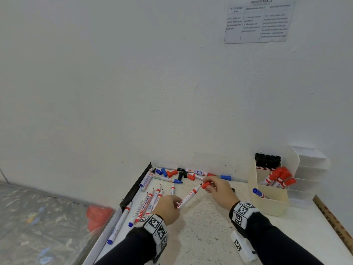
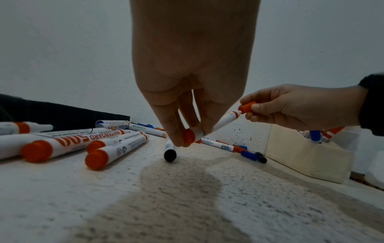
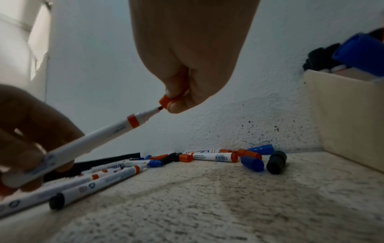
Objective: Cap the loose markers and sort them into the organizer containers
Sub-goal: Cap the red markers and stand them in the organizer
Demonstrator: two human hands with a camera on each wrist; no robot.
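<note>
Now the left hand is pinching a red whiteboard marker while the right hand is pinching its red cap just beside the tip, left of the organizer.

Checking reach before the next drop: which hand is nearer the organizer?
Right. The right hand hovers just left of the organizer; the left hand is farther left, among loose markers.

The red marker has a smooth, slightly glossy plastic barrel, and its red cap looks like the same plastic. The table is matt and rough, speckled. The organizer at the right is smooth cream plastic. The far wall is matt, grainy paint, and a paper sheet is on it.
</note>
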